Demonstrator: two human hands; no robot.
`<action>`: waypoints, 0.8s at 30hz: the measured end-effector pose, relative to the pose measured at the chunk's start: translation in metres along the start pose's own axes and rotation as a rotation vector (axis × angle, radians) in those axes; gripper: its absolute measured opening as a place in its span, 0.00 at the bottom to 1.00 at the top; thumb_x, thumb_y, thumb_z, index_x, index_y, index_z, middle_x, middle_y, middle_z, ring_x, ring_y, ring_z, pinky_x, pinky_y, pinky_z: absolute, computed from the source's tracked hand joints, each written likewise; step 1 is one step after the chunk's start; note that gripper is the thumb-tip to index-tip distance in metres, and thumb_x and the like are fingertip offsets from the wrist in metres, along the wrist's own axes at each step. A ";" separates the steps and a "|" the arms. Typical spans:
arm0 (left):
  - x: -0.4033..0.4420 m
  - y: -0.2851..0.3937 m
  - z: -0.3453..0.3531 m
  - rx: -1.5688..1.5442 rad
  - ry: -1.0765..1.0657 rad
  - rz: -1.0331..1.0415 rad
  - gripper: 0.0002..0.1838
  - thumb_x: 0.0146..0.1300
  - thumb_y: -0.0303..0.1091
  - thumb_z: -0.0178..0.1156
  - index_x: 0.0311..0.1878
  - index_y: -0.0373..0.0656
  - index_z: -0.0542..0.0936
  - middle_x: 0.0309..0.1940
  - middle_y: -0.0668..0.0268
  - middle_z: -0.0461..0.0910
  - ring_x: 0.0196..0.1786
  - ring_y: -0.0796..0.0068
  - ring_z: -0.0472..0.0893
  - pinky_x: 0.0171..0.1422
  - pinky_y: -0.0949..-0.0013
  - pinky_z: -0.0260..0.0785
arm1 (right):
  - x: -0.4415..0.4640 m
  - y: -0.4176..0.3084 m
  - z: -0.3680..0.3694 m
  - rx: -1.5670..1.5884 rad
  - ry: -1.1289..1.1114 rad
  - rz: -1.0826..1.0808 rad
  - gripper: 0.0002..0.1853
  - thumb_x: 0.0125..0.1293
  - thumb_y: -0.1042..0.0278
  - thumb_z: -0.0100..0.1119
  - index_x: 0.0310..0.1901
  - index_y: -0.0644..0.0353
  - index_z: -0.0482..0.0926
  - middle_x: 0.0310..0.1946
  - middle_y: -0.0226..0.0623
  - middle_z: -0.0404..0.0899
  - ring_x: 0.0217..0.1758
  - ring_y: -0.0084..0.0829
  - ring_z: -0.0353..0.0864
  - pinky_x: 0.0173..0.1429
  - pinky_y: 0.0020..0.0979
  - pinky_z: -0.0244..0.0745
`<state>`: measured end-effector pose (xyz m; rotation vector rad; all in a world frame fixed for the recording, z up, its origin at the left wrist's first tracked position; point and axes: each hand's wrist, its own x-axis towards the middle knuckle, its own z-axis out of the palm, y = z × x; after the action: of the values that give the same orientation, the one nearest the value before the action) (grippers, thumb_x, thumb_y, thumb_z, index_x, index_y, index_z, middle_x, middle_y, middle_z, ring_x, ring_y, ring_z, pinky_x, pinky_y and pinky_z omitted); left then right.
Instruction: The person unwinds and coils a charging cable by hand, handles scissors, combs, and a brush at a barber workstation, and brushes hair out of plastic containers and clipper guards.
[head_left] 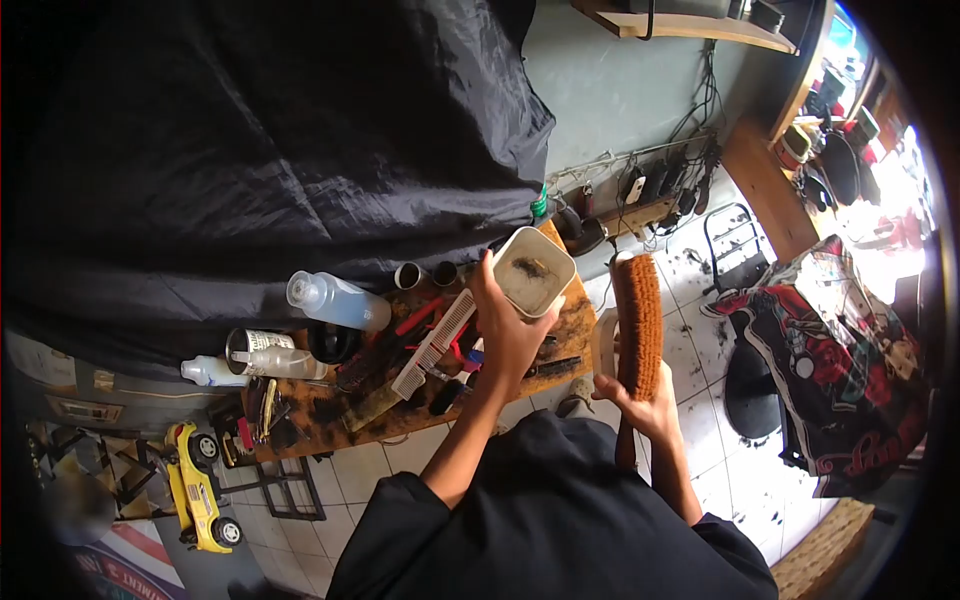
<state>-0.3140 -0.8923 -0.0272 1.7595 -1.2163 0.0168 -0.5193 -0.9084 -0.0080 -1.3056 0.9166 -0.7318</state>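
My left hand (pixel 508 328) is closed around a pale square plastic tub (pixel 556 272), tilted so its inside faces me. Dark hair-like bits lie at the bottom of the tub. A brush (pixel 639 325) with thick orange-brown bristles is gripped in my right hand (pixel 648 408), held upright to the right of the tub and apart from it. Below my left hand, a large white comb (pixel 435 343) lies among red-handled tools on the wooden table (pixel 330 425), which is strewn with dark hair.
A clear bottle of bluish liquid (pixel 345 303) and other bottles stand along the table's far side, before a black cloth (pixel 250 150). A yellow toy truck (pixel 195 490) is at the left. To the right, a patterned cloth (pixel 840 370) drapes a chair; hair litters the tiled floor (pixel 700 340).
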 end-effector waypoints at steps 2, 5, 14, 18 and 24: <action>0.002 -0.010 0.011 0.017 -0.034 -0.022 0.54 0.42 0.32 0.73 0.68 0.31 0.48 0.59 0.43 0.57 0.62 0.44 0.62 0.67 0.52 0.56 | 0.006 -0.008 -0.006 -0.105 -0.045 0.017 0.30 0.47 0.59 0.74 0.48 0.69 0.74 0.42 0.41 0.77 0.46 0.31 0.77 0.49 0.32 0.74; 0.002 -0.010 0.013 0.033 -0.041 -0.126 0.54 0.44 0.33 0.73 0.69 0.30 0.47 0.61 0.41 0.56 0.63 0.44 0.61 0.68 0.52 0.56 | 0.020 0.007 -0.014 -0.247 -0.087 -0.223 0.32 0.45 0.62 0.75 0.49 0.71 0.72 0.37 0.38 0.77 0.35 0.23 0.77 0.39 0.26 0.75; -0.033 0.019 -0.006 -0.192 0.094 -0.128 0.46 0.57 0.41 0.67 0.69 0.31 0.50 0.68 0.45 0.51 0.70 0.48 0.55 0.73 0.51 0.46 | 0.042 -0.023 -0.012 -0.227 -0.291 -0.088 0.32 0.45 0.52 0.76 0.47 0.67 0.78 0.50 0.48 0.73 0.55 0.42 0.75 0.58 0.37 0.71; -0.054 0.049 -0.020 -0.749 -0.180 -0.377 0.50 0.62 0.67 0.46 0.73 0.37 0.43 0.73 0.55 0.46 0.73 0.57 0.52 0.75 0.56 0.43 | 0.044 -0.036 0.003 -0.163 -0.459 -0.132 0.32 0.45 0.53 0.75 0.49 0.65 0.78 0.53 0.51 0.72 0.58 0.48 0.72 0.60 0.41 0.69; -0.075 0.038 -0.036 -0.978 -0.087 -0.492 0.45 0.64 0.67 0.42 0.72 0.40 0.47 0.70 0.51 0.54 0.71 0.57 0.59 0.74 0.56 0.49 | 0.033 -0.036 0.040 -0.185 -0.662 -0.268 0.31 0.49 0.54 0.73 0.52 0.61 0.77 0.55 0.55 0.72 0.63 0.56 0.66 0.64 0.44 0.65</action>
<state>-0.3619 -0.8150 -0.0182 1.1224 -0.6170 -0.8110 -0.4666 -0.9226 0.0241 -1.7110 0.2785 -0.3693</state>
